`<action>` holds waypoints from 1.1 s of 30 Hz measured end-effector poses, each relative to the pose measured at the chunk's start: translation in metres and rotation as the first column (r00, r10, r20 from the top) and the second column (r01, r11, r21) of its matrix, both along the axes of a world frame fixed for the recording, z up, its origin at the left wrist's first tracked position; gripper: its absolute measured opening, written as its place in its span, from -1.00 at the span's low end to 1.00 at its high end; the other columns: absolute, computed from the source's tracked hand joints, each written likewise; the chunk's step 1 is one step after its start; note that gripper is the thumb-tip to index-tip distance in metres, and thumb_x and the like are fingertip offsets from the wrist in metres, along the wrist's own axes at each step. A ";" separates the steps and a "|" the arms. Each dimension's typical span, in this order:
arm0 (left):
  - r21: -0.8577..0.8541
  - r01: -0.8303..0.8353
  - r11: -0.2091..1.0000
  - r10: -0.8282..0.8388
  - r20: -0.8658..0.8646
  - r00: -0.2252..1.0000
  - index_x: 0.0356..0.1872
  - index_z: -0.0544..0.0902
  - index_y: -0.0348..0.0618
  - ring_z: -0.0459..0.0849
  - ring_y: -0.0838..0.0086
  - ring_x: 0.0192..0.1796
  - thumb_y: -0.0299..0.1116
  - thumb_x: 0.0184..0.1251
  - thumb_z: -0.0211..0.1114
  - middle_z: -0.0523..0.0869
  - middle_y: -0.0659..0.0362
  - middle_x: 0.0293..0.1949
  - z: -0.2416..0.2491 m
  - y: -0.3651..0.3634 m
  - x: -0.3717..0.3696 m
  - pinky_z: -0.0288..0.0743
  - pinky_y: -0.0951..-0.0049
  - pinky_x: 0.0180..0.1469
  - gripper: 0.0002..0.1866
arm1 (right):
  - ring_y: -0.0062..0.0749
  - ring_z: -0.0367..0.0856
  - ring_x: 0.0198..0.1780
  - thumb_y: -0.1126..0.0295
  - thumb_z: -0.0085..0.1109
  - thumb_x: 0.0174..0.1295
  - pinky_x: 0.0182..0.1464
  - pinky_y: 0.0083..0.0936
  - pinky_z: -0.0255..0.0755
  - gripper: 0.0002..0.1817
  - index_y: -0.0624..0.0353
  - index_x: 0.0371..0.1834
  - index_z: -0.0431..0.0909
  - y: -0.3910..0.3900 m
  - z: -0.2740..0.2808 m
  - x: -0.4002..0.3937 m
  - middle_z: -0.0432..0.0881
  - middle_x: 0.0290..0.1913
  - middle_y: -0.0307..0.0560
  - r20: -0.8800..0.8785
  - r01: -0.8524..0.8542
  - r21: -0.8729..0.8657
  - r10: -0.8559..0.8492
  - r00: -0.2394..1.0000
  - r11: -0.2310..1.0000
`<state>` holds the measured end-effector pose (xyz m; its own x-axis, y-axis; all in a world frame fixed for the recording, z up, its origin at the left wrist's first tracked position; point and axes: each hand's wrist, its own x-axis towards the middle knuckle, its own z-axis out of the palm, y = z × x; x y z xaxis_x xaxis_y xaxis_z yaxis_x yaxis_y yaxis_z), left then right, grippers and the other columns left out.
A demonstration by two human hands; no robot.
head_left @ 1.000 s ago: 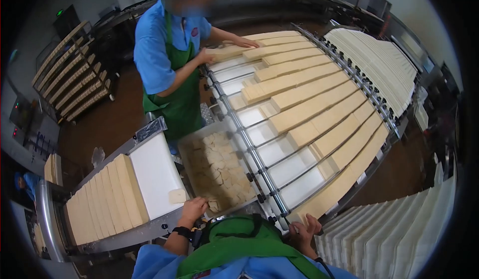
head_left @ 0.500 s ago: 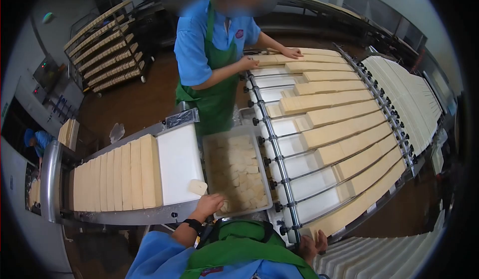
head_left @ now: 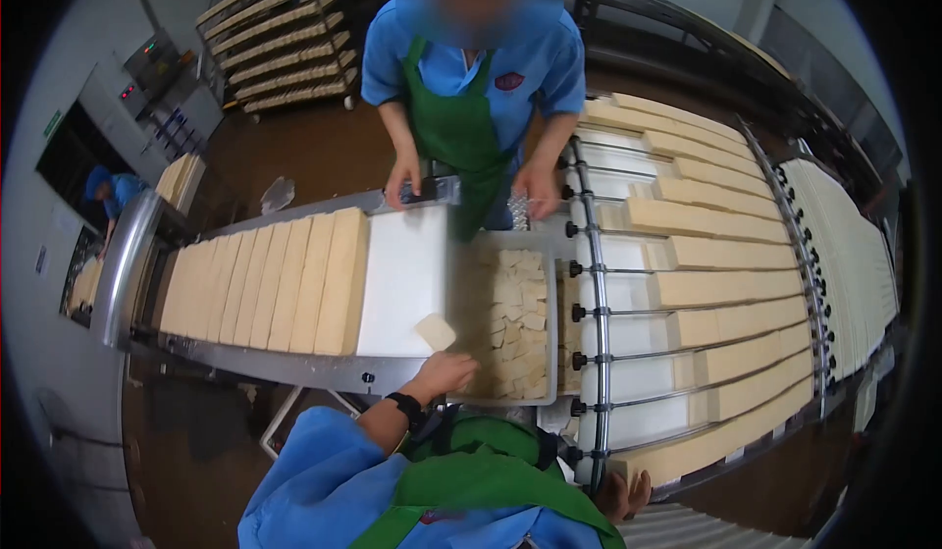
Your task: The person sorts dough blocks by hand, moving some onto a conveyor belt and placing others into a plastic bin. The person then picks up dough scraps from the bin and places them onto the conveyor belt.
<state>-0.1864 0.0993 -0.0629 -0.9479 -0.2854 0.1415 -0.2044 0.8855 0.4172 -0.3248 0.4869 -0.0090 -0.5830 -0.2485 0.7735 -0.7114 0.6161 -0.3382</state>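
My left hand (head_left: 449, 374) is over the near-left rim of a plastic bin (head_left: 551, 338), its fingers loosely bent toward the bin and nothing visible in them. Pale, flat off-cut pieces (head_left: 515, 338) fill the bin. Just beyond that hand, a loose pale piece (head_left: 435, 333) lies at the edge of the white belt (head_left: 402, 279). Low on the right, my right hand (head_left: 624, 496) has its fingers apart at the near end of the closest long row of pale slabs (head_left: 721, 436). Part of this hand is hidden by the row's end.
Upright pale slabs (head_left: 265, 279) stand packed on the left conveyor. A metal bar with black knobs (head_left: 594, 304) crosses the right table. Opposite me stands a co-worker (head_left: 471, 98) in a green apron. A loaded rack (head_left: 285, 44) is behind; another person (head_left: 113, 196) is far left.
The view has swung, so the scene sits further right. The co-worker's hands have left the far slab row and lowered toward the belt end and bin. Both my hands remain in about the same places.
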 end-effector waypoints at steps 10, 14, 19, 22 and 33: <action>-0.018 0.021 1.000 -0.021 0.009 1.000 -0.35 0.54 -0.05 0.63 0.24 -0.34 -0.28 0.14 0.19 0.57 0.17 -0.38 0.006 0.000 0.002 0.52 0.24 -0.32 -0.88 | 0.00 0.49 0.05 0.43 0.38 0.00 0.01 -0.23 0.46 -0.59 0.15 -0.05 0.51 0.048 -0.039 -0.037 0.46 0.07 0.28 -0.075 -0.131 0.150 0.144 0.987 0.980; -0.022 0.034 0.999 -0.035 -0.027 0.999 -0.34 0.54 -0.04 0.63 0.26 -0.35 -0.28 0.13 0.18 0.55 0.18 -0.40 -0.004 0.000 0.004 0.52 0.25 -0.33 -0.87 | -0.10 0.52 -0.01 0.38 0.38 0.03 -0.03 -0.29 0.48 -0.48 0.22 0.08 0.44 0.088 -0.078 -0.065 0.50 0.02 0.23 0.500 -0.120 -0.066 0.137 0.855 0.991; -0.069 0.072 0.995 -0.072 -0.009 0.997 -0.25 0.57 0.03 0.61 0.29 -0.35 -0.28 0.15 0.16 0.52 0.20 -0.40 -0.015 -0.001 0.005 0.52 0.26 -0.34 -0.84 | -0.12 0.57 -0.08 0.28 0.35 0.06 -0.06 -0.31 0.50 -0.44 0.24 0.13 0.44 0.120 -0.120 -0.086 0.56 -0.02 0.20 0.777 0.078 -0.113 0.039 0.629 0.991; -0.026 0.060 0.998 -0.063 -0.136 0.989 -0.38 0.52 -0.06 0.61 0.24 -0.38 -0.32 0.12 0.20 0.51 0.17 -0.43 -0.007 0.002 0.008 0.50 0.25 -0.37 -0.90 | -0.04 0.56 -0.07 0.20 0.30 0.08 -0.01 -0.22 0.46 -0.54 0.14 0.03 0.52 0.093 -0.084 -0.086 0.56 0.02 0.18 0.154 -0.015 0.480 -0.068 0.986 0.877; 0.186 -0.679 0.710 0.693 -0.352 0.629 -0.14 0.59 -0.14 0.58 0.11 -0.22 -0.42 0.12 0.17 0.59 0.02 -0.28 0.049 -0.026 0.076 0.49 0.27 -0.17 -0.75 | -0.16 0.46 0.03 0.56 0.12 0.07 0.16 -0.22 0.10 -0.75 0.13 -0.14 0.54 -0.106 0.079 -0.058 0.58 -0.08 -0.06 0.361 -0.478 0.366 0.352 0.864 0.798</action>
